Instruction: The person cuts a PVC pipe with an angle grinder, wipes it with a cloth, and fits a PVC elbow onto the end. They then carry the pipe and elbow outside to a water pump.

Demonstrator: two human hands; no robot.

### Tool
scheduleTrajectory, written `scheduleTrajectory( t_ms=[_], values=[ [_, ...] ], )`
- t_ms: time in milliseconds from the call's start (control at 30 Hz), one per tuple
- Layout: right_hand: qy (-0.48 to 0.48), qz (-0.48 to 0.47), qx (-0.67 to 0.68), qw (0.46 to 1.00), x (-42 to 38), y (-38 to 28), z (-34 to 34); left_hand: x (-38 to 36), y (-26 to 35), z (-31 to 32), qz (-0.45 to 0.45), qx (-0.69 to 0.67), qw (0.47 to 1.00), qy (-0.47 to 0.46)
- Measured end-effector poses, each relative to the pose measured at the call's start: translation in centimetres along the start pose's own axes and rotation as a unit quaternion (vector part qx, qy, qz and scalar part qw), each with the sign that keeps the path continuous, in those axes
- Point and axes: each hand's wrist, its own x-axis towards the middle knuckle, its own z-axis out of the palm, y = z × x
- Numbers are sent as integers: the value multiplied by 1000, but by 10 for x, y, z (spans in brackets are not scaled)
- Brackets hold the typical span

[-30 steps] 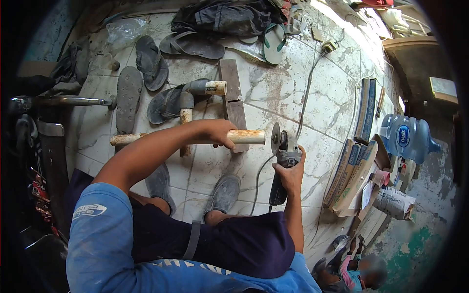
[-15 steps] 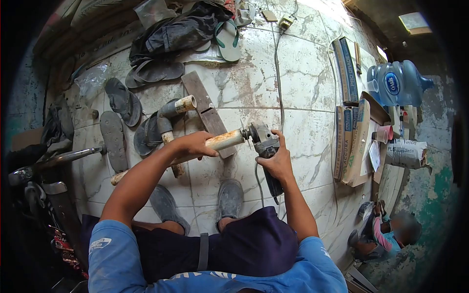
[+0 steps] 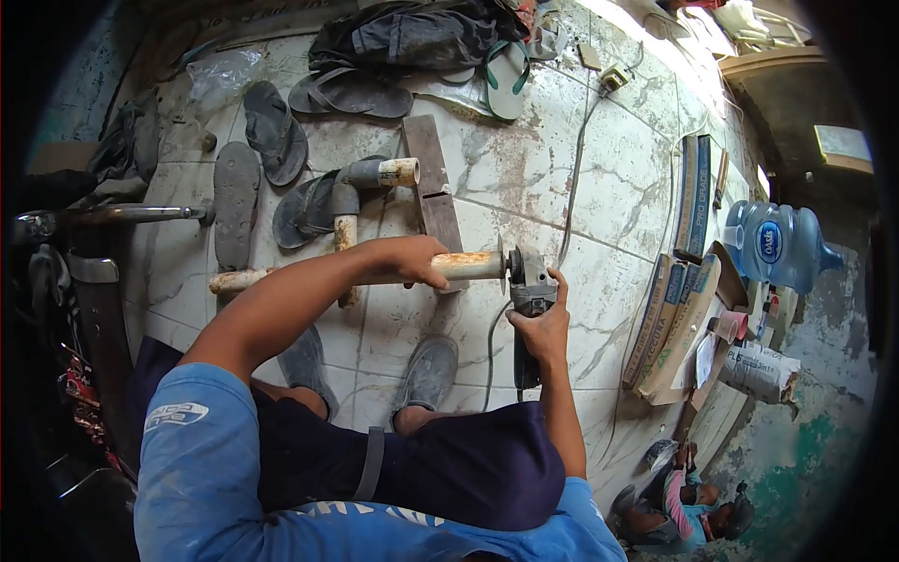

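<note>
My left hand [image 3: 417, 259] is wrapped round a long, rust-stained white pipe [image 3: 473, 265], which runs under my left forearm. In my right hand [image 3: 545, 318] is a grey and black angle grinder [image 3: 528, 290]. The grinder's thin disc [image 3: 503, 267] stands edge-on at the pipe's right end; I cannot tell whether it touches. A grey elbow fitting [image 3: 361, 175] with white pipe stubs lies beyond my left forearm. Behind the held pipe, a brown wooden board [image 3: 433, 178] with a dark slot rests on the floor.
Several sandals [image 3: 276, 131] and a dark cloth bundle [image 3: 412, 42] lie at the back. A power cord [image 3: 577, 169] crosses the tiles. Long boxes [image 3: 670, 323] and a blue water jug [image 3: 779, 245] stand right. Another person [image 3: 688, 506] crouches at lower right. A metal bar [image 3: 136, 214] extends from the left.
The view has shifted, so the floor objects sit differently in frame. The held pipe now looks more level, and the grinder has moved slightly right and down with my right hand.
</note>
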Motion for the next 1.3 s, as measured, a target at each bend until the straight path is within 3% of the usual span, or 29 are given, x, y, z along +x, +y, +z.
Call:
scheduleTrajectory(
  t_ms=[1167,1300],
  values=[
    [20,-3,17,1000,1,5,2,3,-7,2,20,46,999,10],
    [43,11,104,994,4,15,-12,-8,-4,-14,55,-74,995,-27]
  ],
)
